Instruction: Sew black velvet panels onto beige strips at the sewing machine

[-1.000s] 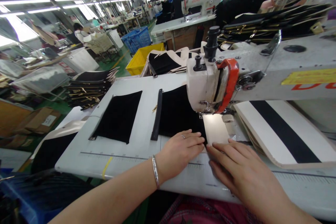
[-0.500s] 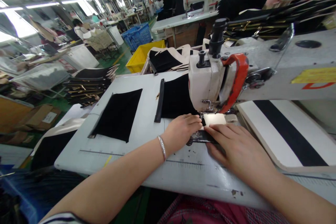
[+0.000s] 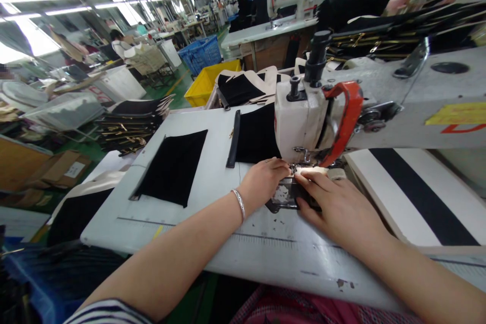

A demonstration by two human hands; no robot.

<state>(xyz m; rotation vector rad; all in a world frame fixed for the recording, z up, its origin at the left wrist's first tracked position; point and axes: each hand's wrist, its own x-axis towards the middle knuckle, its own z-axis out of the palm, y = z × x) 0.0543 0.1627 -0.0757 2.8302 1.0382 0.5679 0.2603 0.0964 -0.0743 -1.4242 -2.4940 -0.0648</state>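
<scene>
A black fabric panel [image 3: 256,134] with a dark zipper-like strip [image 3: 234,139] along its left edge lies under the head of a white sewing machine [image 3: 298,119]. My left hand [image 3: 264,179] rests with outstretched fingers on the panel's near edge, left of the presser foot [image 3: 298,164]. Just right of the foot, the fingers of my right hand [image 3: 336,205] lie on a pale strip [image 3: 313,170] lit by the machine lamp, thumb apart and lower. The needle point is too small to make out. Farther left, a second black panel [image 3: 172,167] lies flat on the white table [image 3: 224,243].
Right of my hands lies a cream panel with a black stripe [image 3: 421,197]. Behind the table stand a yellow crate [image 3: 207,81] and cream-and-black pieces [image 3: 246,86]. Stacked dark pieces [image 3: 129,124] sit at left. An orange-red guard [image 3: 343,119] projects from the machine head.
The black panel under the machine has slid away from me, and more of the metal plate in front of the foot shows. Both hands stay beside the foot; the view has shifted slightly.
</scene>
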